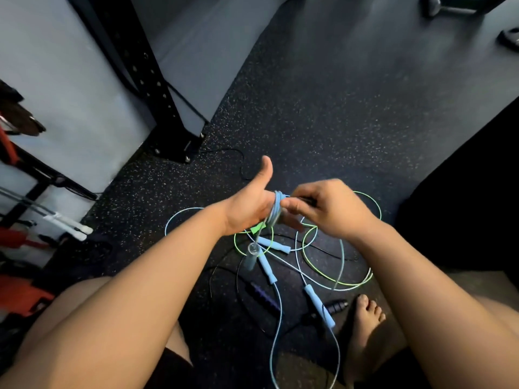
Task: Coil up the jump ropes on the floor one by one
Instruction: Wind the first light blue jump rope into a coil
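Up front, the left hand (pixel 247 209) is spread, thumb raised, a blue rope (pixel 276 209) coiled around its straight fingers. The right hand (pixel 325 209) pinches that rope beside the coil. Below, other ropes (pixel 320 307) lie tangled on the floor (pixel 337 108).

The floor (pixel 323 108) is dark rubber with many small pale speckles. At the left stands a pale grey wall (pixel 70 80). In front of it, a black steel post (pixel 146 80) with a row of holes is bolted to the floor. Red and black gym equipment (pixel 19 293) is at the far left.
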Tool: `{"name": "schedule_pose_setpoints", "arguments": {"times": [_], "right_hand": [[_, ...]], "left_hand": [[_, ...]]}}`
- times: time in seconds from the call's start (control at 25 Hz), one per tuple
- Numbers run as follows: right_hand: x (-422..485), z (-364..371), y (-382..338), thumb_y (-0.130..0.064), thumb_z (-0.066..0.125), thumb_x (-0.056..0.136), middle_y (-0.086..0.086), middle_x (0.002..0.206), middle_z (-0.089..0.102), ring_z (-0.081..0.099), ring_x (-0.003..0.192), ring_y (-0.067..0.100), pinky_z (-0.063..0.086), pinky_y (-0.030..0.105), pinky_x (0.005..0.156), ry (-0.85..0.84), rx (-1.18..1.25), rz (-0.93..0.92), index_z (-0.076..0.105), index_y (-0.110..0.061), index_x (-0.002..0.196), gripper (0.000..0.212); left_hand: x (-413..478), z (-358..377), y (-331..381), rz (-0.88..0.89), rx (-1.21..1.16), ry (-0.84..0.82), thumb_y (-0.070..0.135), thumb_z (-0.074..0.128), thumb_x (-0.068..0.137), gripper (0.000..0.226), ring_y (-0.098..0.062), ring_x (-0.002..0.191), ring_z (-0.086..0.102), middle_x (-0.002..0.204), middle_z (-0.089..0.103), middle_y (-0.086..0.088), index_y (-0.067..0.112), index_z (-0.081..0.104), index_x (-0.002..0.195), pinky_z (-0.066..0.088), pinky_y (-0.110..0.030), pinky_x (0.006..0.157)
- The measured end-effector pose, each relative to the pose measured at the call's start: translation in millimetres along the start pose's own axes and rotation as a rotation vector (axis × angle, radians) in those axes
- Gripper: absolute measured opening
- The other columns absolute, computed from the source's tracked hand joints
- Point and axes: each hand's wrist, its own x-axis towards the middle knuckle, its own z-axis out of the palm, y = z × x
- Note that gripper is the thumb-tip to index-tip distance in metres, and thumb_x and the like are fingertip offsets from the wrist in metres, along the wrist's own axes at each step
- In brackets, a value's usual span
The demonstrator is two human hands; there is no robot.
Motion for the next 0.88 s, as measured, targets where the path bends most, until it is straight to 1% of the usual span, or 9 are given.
{"name": "schedule_pose_setpoints", "arguments": {"times": [0.12, 0.2, 0.28, 0.36, 0.48, 0.6, 0.68, 0.8, 0.88], "right_hand": [[-1, -6, 11, -0.084, 0.052, 0.067, -0.008, 0.058, 0.057, 0.054, 0.059, 0.005, 0.038, 0.029, 0.054, 0.114, -0.064, 0.168, 0.062, -0.023, 0.069, 0.061], [-3, -3, 20, -0.085, 0.048, 0.07, -0.004, 0.055, 0.053, 0.048, 0.054, 0.01, 0.04, 0.032, 0.055, 0.147, 0.003, 0.238, 0.056, -0.018, 0.065, 0.068], [-4, 2, 28, -0.091, 0.035, 0.074, -0.004, 0.054, 0.053, 0.047, 0.053, 0.013, 0.045, 0.037, 0.058, 0.126, 0.087, 0.286, 0.054, -0.015, 0.065, 0.079], [-7, 9, 32, -0.088, 0.029, 0.08, -0.007, 0.054, 0.054, 0.046, 0.055, 0.008, 0.045, 0.036, 0.061, 0.073, 0.171, 0.32, 0.059, -0.016, 0.066, 0.079], [-9, 21, 31, -0.071, 0.033, 0.095, 0.0, 0.066, 0.065, 0.054, 0.061, 0.01, 0.049, 0.036, 0.066, 0.001, 0.204, 0.325, 0.065, -0.016, 0.076, 0.066], [-6, 30, 26, -0.056, 0.037, 0.099, -0.016, 0.055, 0.059, 0.051, 0.052, 0.003, 0.045, 0.03, 0.061, -0.037, 0.281, 0.342, 0.062, -0.018, 0.077, 0.05], [-3, 36, 22, -0.049, 0.039, 0.103, -0.014, 0.049, 0.056, 0.05, 0.049, 0.004, 0.045, 0.03, 0.062, -0.104, 0.337, 0.356, 0.062, -0.014, 0.081, 0.048], [-3, 41, 18, -0.039, 0.041, 0.106, -0.006, 0.051, 0.057, 0.057, 0.049, 0.012, 0.047, 0.026, 0.058, -0.288, 0.366, 0.375, 0.064, -0.003, 0.093, 0.044], [-2, 40, 15, -0.033, 0.044, 0.106, -0.003, 0.056, 0.061, 0.061, 0.049, 0.013, 0.047, 0.023, 0.058, -0.424, 0.358, 0.392, 0.067, -0.004, 0.095, 0.039]], "left_hand": [[-4, 12, 2, -0.06, 0.039, -0.05, 0.092, -0.016, 0.067, 0.136, -0.027, 0.104, 0.066, 0.095, 0.076, -0.014, -0.008, 0.07, 0.102, 0.035, -0.043, 0.108], [-9, 17, 11, -0.041, -0.067, -0.085, 0.095, -0.011, 0.063, 0.13, -0.034, 0.096, 0.067, 0.078, 0.075, -0.014, -0.005, 0.065, 0.094, 0.045, -0.04, 0.097], [-13, 20, 18, 0.019, -0.227, -0.081, 0.096, -0.013, 0.063, 0.124, -0.033, 0.087, 0.071, 0.065, 0.07, -0.012, -0.001, 0.061, 0.087, 0.052, -0.035, 0.087], [-15, 22, 22, 0.087, -0.382, -0.034, 0.097, -0.01, 0.063, 0.123, -0.033, 0.084, 0.071, 0.063, 0.068, -0.012, 0.0, 0.062, 0.085, 0.052, -0.036, 0.089], [-15, 21, 20, 0.191, -0.557, -0.009, 0.102, 0.005, 0.061, 0.128, -0.035, 0.097, 0.067, 0.077, 0.072, -0.014, -0.002, 0.072, 0.094, 0.048, -0.041, 0.103], [-13, 18, 16, 0.29, -0.719, 0.036, 0.104, 0.014, 0.063, 0.131, -0.036, 0.111, 0.064, 0.1, 0.075, -0.019, -0.005, 0.066, 0.114, 0.041, -0.043, 0.115], [-12, 14, 15, 0.342, -0.745, 0.113, 0.103, 0.01, 0.065, 0.132, -0.037, 0.12, 0.062, 0.116, 0.071, -0.021, -0.004, 0.06, 0.124, 0.034, -0.045, 0.121], [-14, 7, 17, 0.409, -0.65, 0.255, 0.098, -0.003, 0.069, 0.133, -0.033, 0.135, 0.055, 0.136, 0.064, -0.022, -0.002, 0.054, 0.134, 0.023, -0.047, 0.125], [-14, 0, 16, 0.432, -0.54, 0.322, 0.093, -0.013, 0.07, 0.133, -0.029, 0.142, 0.049, 0.144, 0.06, -0.018, 0.005, 0.065, 0.13, 0.016, -0.047, 0.127]]}}
